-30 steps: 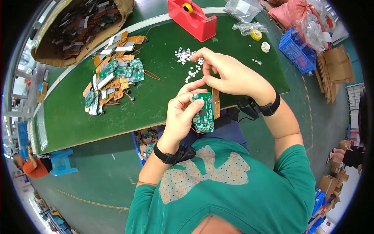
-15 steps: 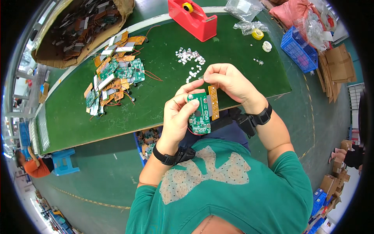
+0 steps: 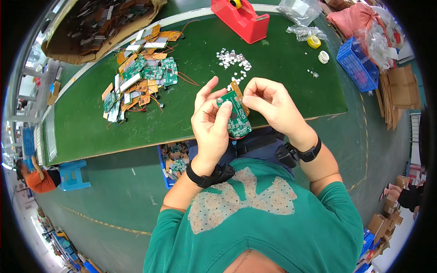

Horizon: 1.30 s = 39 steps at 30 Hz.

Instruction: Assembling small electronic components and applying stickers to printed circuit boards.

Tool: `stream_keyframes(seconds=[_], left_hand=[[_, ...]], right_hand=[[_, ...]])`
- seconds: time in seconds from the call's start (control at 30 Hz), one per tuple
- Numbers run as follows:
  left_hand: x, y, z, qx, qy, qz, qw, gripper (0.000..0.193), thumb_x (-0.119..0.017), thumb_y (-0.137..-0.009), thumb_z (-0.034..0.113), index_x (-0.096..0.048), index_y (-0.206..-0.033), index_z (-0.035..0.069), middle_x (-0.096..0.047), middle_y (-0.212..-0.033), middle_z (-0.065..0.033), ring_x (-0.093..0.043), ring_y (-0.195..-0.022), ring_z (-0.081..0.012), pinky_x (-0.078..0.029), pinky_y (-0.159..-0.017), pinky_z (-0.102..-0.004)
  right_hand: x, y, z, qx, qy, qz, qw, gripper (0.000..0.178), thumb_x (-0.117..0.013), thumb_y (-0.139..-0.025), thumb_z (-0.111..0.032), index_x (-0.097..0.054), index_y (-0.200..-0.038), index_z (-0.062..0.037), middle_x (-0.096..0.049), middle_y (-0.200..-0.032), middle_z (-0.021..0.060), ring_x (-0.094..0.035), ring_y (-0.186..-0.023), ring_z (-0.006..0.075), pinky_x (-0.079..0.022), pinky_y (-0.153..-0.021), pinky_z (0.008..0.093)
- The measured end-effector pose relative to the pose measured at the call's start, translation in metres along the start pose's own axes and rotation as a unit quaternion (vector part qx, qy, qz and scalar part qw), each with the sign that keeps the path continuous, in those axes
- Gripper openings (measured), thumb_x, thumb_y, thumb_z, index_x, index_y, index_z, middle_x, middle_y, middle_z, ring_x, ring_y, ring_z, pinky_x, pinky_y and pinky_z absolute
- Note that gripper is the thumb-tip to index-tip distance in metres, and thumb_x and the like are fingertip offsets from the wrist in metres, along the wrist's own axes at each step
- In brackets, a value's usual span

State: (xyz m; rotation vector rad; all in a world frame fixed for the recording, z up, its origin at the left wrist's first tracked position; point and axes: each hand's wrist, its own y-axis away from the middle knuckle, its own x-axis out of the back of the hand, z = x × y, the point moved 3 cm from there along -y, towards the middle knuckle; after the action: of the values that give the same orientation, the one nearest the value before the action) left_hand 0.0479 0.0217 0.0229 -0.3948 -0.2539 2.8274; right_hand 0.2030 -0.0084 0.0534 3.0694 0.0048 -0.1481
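Observation:
Over the table's near edge, my left hand [image 3: 210, 125] holds a green circuit board [image 3: 239, 122], its thumb pressed on the board's face. The board is tilted, and a thin red wire shows at its lower end. An orange flex strip [image 3: 236, 89] runs along the board's right side. My right hand [image 3: 274, 105] is closed at that strip, thumb on its edge; the other fingers are curled and partly hidden. Just beyond my hands, small white round pieces [image 3: 233, 59] lie loosely scattered on the green table [image 3: 182, 107].
At left lies a pile of circuit boards with orange strips [image 3: 145, 75], before a large open carton [image 3: 57, 45]. A red tape dispenser [image 3: 246, 22], yellow tape roll [image 3: 313, 42] and white ring [image 3: 323, 57] sit farther back. A blue crate [image 3: 357, 63] stands right; another person [image 3: 36, 179] is far left.
The board has tilted, its top leaning left. My right hand has come down from above the board onto the orange strip. My left index finger has lifted away. The view has shifted slightly.

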Motion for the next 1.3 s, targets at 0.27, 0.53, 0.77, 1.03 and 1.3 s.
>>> stream_keyframes(seconds=[0.27, 0.53, 0.77, 1.03, 1.3], left_hand=[[0.003, 0.001, 0.002, -0.081, -0.092, 0.004, 0.992, 0.011, -0.063, -0.086, 0.006, -0.060, -0.079, -0.002, -0.044, -0.139, -0.0189, -0.055, -0.113, -0.0239, -0.047, -0.091, -0.0345], [0.000, 0.002, 0.006, -0.097, -0.113, 0.016, 0.989, 0.018, -0.063, -0.087, 0.009, -0.053, -0.074, 0.000, -0.044, -0.139, -0.0198, -0.056, -0.114, -0.0264, -0.046, -0.093, -0.0372], [0.000, 0.003, 0.001, -0.104, -0.109, 0.018, 0.988, 0.019, -0.063, -0.088, 0.009, -0.053, -0.074, 0.000, -0.043, -0.140, -0.0196, -0.056, -0.114, -0.0255, -0.047, -0.090, -0.0359], [0.004, -0.002, -0.009, 0.005, 0.019, 0.015, 1.000, 0.015, -0.060, -0.089, 0.006, -0.067, -0.098, -0.004, -0.043, -0.140, -0.0180, -0.053, -0.117, -0.0205, -0.044, -0.095, -0.0323], [0.000, 0.000, -0.011, 0.023, 0.022, 0.022, 0.999, 0.015, -0.061, -0.088, 0.006, -0.069, -0.098, -0.003, -0.044, -0.139, -0.0171, -0.054, -0.113, -0.0171, -0.044, -0.093, -0.0299]], right_hand=[[-0.006, -0.005, 0.005, 0.033, 0.015, 0.035, 0.999, 0.011, -0.067, -0.085, -0.007, -0.059, -0.080, -0.0033, -0.050, -0.070, -0.0072, -0.040, -0.062, 0.0003, -0.035, -0.055, 0.0182], [-0.008, -0.005, -0.002, 0.028, 0.125, 0.073, 0.989, 0.016, -0.073, -0.082, -0.010, -0.058, -0.079, -0.0033, -0.049, -0.070, -0.0058, -0.039, -0.063, 0.0025, -0.035, -0.055, 0.0203], [-0.012, -0.001, -0.008, 0.152, 0.265, 0.124, 0.944, 0.017, -0.070, -0.083, -0.010, -0.057, -0.079, 0.0004, -0.051, -0.076, 0.0020, -0.045, -0.069, 0.0072, -0.039, -0.059, 0.0255], [-0.006, -0.018, 0.020, -0.028, -0.094, -0.001, 0.995, 0.023, -0.053, -0.097, -0.020, -0.061, -0.082, -0.0045, -0.050, -0.069, -0.0039, -0.043, -0.062, 0.0039, -0.036, -0.054, 0.0220], [-0.014, -0.018, 0.028, 0.058, 0.051, 0.034, 0.996, 0.020, -0.057, -0.095, -0.014, -0.057, -0.082, 0.0006, -0.053, -0.070, -0.0021, -0.044, -0.067, 0.0034, -0.040, -0.058, 0.0234]])
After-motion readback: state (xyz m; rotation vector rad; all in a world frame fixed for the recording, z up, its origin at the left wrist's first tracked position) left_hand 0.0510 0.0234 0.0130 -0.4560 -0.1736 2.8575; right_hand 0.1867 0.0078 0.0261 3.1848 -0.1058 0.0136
